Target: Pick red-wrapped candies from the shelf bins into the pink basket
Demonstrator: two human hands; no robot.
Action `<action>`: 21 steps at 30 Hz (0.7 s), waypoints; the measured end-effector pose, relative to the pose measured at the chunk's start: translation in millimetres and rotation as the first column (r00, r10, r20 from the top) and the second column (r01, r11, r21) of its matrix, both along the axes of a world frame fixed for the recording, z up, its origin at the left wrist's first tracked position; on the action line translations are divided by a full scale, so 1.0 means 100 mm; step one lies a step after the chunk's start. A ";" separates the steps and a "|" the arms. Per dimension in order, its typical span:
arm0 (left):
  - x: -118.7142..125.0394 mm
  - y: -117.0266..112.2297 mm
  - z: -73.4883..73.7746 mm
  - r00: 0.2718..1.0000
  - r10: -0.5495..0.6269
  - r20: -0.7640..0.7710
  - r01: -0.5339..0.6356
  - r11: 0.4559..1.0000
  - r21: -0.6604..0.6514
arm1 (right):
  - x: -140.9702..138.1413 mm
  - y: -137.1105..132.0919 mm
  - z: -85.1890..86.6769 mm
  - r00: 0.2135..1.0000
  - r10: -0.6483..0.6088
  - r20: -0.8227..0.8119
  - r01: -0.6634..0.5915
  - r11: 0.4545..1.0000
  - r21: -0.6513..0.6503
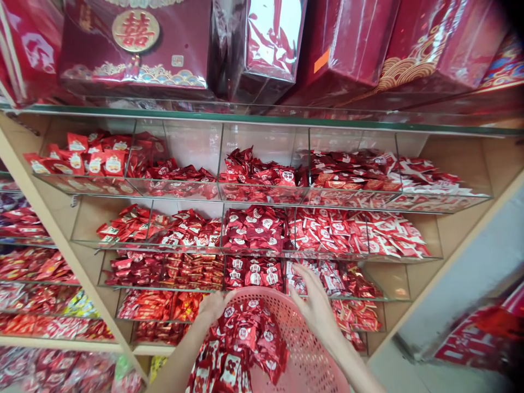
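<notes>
A round pink plastic basket (pixel 309 357) with a perforated wall stands at the near edge of view, before the shelves. Inside it, heaped toward its left, lie shiny dark-red wrapped packets (pixel 245 333) with pale oval labels; their print is too small to read. The left hand (pixel 215 307) pinches the basket's far left rim. The right hand (pixel 313 300) is spread at the basket's right side, thumb apart from the fingers; whether it touches the rim, I cannot tell.

Beyond the basket rise pale wooden shelves (pixel 73 259) with clear, divided trays (pixel 262 194) of red, maroon and white packets (pixel 256 226). High above the basket, a green-edged glass shelf (pixel 262 116) carries glossy burgundy gift boxes (pixel 184 49); one bears a gold medallion (pixel 136 31) with the red double-happiness character 囍, another an orange sticker (pixel 321 61). To the basket's right are a pale wall (pixel 470 240), a light tiled floor (pixel 409 376) and a printed red bag (pixel 477 335). Bagged goods (pixel 73 371) lie low to its left.
</notes>
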State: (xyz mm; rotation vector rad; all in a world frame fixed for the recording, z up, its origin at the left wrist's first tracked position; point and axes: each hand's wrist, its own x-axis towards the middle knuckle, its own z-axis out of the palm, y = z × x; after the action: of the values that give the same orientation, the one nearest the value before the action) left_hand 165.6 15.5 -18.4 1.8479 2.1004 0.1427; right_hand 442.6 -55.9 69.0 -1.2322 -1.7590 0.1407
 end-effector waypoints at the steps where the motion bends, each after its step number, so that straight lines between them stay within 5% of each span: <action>1: 0.01 0.00 0.02 1.000 -0.009 -0.002 0.009 1.000 -0.015 | -0.07 0.07 0.05 0.998 0.023 0.051 -0.025 0.999 0.033; 7: 0.03 0.01 0.08 0.998 -0.031 -0.054 0.027 0.997 -0.075 | -0.30 0.59 0.49 0.913 -0.024 0.407 -0.047 0.985 0.164; 11: 0.02 0.02 0.05 0.998 -0.029 -0.051 0.025 0.996 -0.085 | -0.27 0.95 0.80 0.796 0.086 0.599 -0.110 0.994 0.003; 16: 0.00 0.02 0.03 0.999 -0.031 -0.018 0.030 0.997 -0.065 | -0.19 1.25 1.04 0.742 0.383 0.550 -0.253 0.920 -0.300; 21: -0.01 0.03 0.01 1.000 -0.021 -0.009 0.021 0.998 -0.066 | -0.18 1.38 1.06 0.789 0.369 0.491 -0.251 0.923 -0.291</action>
State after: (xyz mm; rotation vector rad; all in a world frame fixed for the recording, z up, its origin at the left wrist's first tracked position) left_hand 165.1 18.3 -17.4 1.8353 2.0663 0.0587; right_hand 424.5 82.0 175.3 -1.1890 -2.5004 0.1906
